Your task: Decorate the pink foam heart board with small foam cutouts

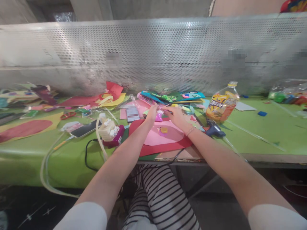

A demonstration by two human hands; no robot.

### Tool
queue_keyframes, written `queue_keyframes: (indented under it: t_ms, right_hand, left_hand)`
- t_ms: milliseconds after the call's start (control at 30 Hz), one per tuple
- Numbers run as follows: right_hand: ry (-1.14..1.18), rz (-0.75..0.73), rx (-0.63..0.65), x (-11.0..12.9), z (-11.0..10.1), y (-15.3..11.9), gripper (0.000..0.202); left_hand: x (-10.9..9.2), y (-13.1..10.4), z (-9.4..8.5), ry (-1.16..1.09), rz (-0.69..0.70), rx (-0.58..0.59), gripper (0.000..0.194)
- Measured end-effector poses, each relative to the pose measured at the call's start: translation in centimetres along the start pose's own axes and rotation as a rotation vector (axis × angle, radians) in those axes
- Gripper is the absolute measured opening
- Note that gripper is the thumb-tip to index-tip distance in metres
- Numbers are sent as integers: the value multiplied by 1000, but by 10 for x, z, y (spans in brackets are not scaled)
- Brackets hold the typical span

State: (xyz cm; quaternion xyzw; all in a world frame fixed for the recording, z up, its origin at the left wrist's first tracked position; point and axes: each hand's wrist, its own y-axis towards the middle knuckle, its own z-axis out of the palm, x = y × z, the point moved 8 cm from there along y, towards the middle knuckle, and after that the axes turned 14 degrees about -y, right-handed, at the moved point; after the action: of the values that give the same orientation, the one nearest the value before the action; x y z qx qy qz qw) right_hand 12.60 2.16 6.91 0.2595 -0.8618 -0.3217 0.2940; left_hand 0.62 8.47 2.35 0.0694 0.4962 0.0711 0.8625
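My left hand (151, 114) and my right hand (177, 116) are close together over the far part of the work, fingers bent inward. Between and just below them lies a small shiny purple piece (158, 116), perhaps in clear wrapping. What the fingertips pinch is too small and blurred to name. Beneath my hands a pink paper oval (148, 139) lies on a larger red paper sheet (153, 150). On the oval sits a small yellow and purple figure (163, 130). Behind my hands is a pile of blue and green decorated paper pieces (174, 97).
To the right stand a yellow-labelled bottle (222, 103) and a dark glue gun (215, 129). A power strip with plugs (111, 131), a phone (86, 128) and red-handled scissors (68, 115) lie left. Cables hang over the table's front edge. A perforated metal panel (153, 54) rises behind.
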Motion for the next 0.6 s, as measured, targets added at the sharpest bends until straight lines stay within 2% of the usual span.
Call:
queue_keyframes:
  t_ms: [133,200,267,367,467,600]
  right_hand:
    - [-76,-169,-28,18,4,-4,37]
    - [-120,-256,28,27,12,-7,44]
    - [-162,-339,98,36,22,-11,51]
    - [-184,-412,186,46,35,-16,55]
    - [-169,-443,276,53,44,-20,55]
    - [-136,-431,355,58,46,-25,57]
  left_hand:
    - [-7,-9,7,-222,-49,-2,33]
    - [-9,-15,13,-319,-92,23,40]
    - [-4,-21,22,-422,-191,85,51]
    - [-1,-28,31,-543,-272,150,66]
    - [-4,-29,25,-606,-251,115,74]
    - [-7,-26,11,-638,-219,35,71]
